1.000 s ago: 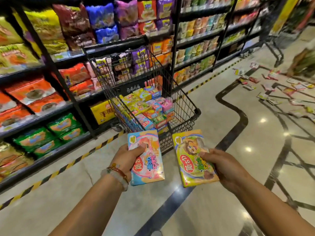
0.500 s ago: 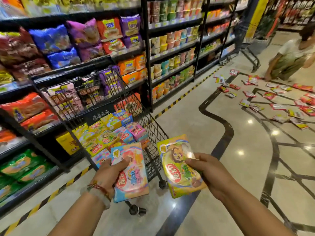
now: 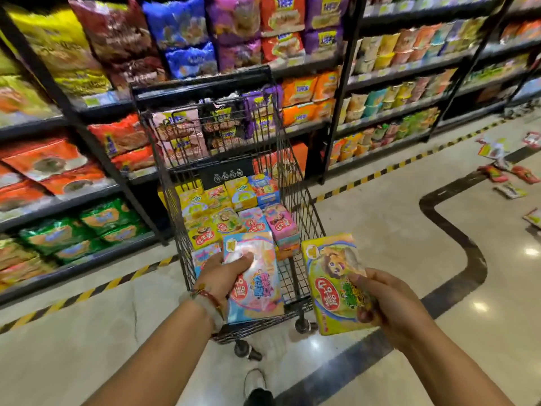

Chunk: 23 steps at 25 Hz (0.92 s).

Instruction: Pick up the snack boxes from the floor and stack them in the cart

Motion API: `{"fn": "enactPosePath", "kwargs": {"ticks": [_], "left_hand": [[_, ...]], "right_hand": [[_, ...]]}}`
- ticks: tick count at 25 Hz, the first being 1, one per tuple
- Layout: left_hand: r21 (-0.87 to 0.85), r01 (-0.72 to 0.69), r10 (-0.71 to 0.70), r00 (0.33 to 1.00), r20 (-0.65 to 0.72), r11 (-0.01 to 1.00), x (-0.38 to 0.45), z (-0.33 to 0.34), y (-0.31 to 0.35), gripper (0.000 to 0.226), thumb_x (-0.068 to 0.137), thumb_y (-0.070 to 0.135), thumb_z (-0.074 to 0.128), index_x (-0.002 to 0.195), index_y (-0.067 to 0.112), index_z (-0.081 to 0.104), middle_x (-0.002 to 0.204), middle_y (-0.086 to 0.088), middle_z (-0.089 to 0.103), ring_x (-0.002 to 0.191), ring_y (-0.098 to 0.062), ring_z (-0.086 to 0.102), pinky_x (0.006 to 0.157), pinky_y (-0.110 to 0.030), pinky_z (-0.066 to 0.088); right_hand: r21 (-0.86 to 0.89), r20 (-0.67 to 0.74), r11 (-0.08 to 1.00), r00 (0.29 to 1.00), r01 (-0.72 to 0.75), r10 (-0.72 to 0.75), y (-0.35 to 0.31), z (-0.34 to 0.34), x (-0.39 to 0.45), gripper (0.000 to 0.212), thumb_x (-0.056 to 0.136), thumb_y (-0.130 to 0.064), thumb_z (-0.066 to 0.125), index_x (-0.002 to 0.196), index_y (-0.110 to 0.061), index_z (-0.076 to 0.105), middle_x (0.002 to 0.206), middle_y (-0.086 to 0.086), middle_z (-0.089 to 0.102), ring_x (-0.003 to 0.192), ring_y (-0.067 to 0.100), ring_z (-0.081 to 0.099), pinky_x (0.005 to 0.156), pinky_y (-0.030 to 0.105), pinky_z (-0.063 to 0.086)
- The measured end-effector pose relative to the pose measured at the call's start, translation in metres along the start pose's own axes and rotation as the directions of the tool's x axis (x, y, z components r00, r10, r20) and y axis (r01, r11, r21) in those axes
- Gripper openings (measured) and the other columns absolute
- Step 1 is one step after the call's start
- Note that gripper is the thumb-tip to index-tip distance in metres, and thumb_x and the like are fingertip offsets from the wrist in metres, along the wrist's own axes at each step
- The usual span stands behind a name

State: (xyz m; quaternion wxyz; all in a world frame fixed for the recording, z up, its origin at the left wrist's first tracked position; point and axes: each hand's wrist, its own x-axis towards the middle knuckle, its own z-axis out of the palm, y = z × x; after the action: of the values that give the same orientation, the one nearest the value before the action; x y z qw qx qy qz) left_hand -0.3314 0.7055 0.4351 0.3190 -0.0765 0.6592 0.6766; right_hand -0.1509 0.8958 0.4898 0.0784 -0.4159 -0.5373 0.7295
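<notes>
While the left hand (image 3: 218,275) grips a blue box (image 3: 253,276) over the cart (image 3: 295,183) and the right hand (image 3: 389,306) pinches a yellow box (image 3: 333,284) beside it, both look light, stiff, glossy — best held by the edges.

Black wire cart (image 3: 295,183), glossy floor (image 3: 380,230)

Caught a red oval logo with white Chinese characters on the blue box (image 3: 254,276), turned upside down to the camera, not made out. Same red oval on the yellow box (image 3: 336,285), same trouble. Spotted four round white pictograms in a row on the black cart panel (image 3: 228,175), wordless. Picked out a big "1" ahead of blurred characters on the orange bags (image 3: 298,89) and purple bags (image 3: 325,39). Read nothing further.
</notes>
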Motion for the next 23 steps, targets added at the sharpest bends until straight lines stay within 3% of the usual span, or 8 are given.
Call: {"fn": "enactPosePath", "kwargs": {"ticks": [2,6,11,15,17,19,21,23], "left_hand": [[0.014,-0.001,0.002,0.999,-0.039,1.0,0.053,-0.018,-0.016,0.113,0.037,0.058,0.089,0.132,0.013,0.049,0.126,-0.013,0.06,0.104,-0.034,0.064,0.088,-0.052,0.052],[0.014,0.032,-0.032,0.998,-0.049,0.999,0.119,-0.034,-0.019,0.118,0.035,0.066,0.086,0.136,0.02,0.047,0.134,-0.009,0.054,0.114,-0.037,0.057,0.092,-0.053,0.048],[0.234,0.081,-0.045,0.987,-0.155,0.969,0.154,-0.012,0.018,0.074,0.079,0.039,0.072,0.139,0.008,0.041,0.142,-0.011,0.045,0.122,-0.035,0.049,0.1,-0.043,0.043],[0.3,0.142,-0.093,0.981,-0.171,0.943,0.207,0.0,0.02,0.081,0.08,0.037,0.071,0.144,0.007,0.031,0.148,-0.014,0.036,0.127,-0.037,0.043,0.102,-0.045,0.04],[0.321,0.154,-0.096,0.977,-0.191,0.934,0.232,0.01,0.023,0.082,0.083,0.036,0.069,0.146,0.008,0.026,0.15,-0.013,0.031,0.132,-0.036,0.038,0.105,-0.043,0.036],[0.406,0.158,-0.075,0.974,-0.213,0.9,0.259,0.023,0.024,0.082,0.084,0.037,0.067,0.148,0.008,0.023,0.152,-0.011,0.028,0.135,-0.034,0.034,0.107,-0.043,0.033],[0.509,0.143,-0.025,0.973,-0.231,0.848,0.281,0.034,0.024,0.081,0.085,0.036,0.066,0.148,0.009,0.022,0.152,-0.01,0.028,0.135,-0.033,0.035,0.106,-0.041,0.033],[0.566,0.144,-0.005,0.971,-0.239,0.812,0.308,0.041,0.015,0.082,0.086,0.033,0.066,0.149,0.01,0.018,0.153,-0.01,0.027,0.135,-0.033,0.034,0.103,-0.039,0.035]], "right_hand": [[0.007,0.009,0.999,0.999,-0.038,0.037,-0.005,0.015,0.028,0.011,0.09,-0.003,0.054,0.083,0.001,0.062,0.051,0.007,0.062,0.032,0.011,0.05,0.03,0.012,0.032],[-0.012,-0.015,0.993,0.993,-0.117,0.117,-0.008,0.049,0.087,0.014,0.091,-0.006,0.053,0.078,-0.002,0.059,0.046,0.003,0.059,0.031,0.011,0.049,0.033,0.011,0.031],[-0.038,-0.069,0.986,0.984,-0.165,0.162,-0.006,0.082,0.158,0.016,0.094,-0.008,0.051,0.082,-0.004,0.061,0.053,0.004,0.064,0.038,0.011,0.057,0.035,0.015,0.04],[-0.342,-0.147,0.938,0.989,-0.052,0.001,-0.001,0.099,0.225,0.015,0.095,-0.019,0.053,0.098,-0.009,0.064,0.084,0.005,0.068,0.068,0.02,0.066,0.061,0.034,0.055],[-0.49,-0.165,0.872,0.981,0.01,-0.104,0.0,0.11,0.26,0.016,0.097,-0.02,0.05,0.11,-0.017,0.059,0.097,0.006,0.064,0.078,0.023,0.063,0.066,0.038,0.054],[-0.626,-0.118,0.777,0.977,0.065,-0.177,0.004,0.122,0.296,0.029,0.098,-0.022,0.046,0.123,-0.013,0.056,0.114,0.012,0.063,0.097,0.031,0.061,0.075,0.037,0.05],[-0.705,-0.071,0.702,0.975,0.099,-0.209,0.012,0.13,0.327,0.032,0.099,-0.023,0.042,0.127,-0.012,0.054,0.118,0.013,0.063,0.104,0.031,0.059,0.069,0.028,0.039],[-0.753,-0.051,0.653,0.981,0.084,-0.186,0.022,0.136,0.357,0.034,0.099,-0.024,0.04,0.13,-0.014,0.051,0.116,0.013,0.064,0.104,0.031,0.059,0.066,0.028,0.036]]}}
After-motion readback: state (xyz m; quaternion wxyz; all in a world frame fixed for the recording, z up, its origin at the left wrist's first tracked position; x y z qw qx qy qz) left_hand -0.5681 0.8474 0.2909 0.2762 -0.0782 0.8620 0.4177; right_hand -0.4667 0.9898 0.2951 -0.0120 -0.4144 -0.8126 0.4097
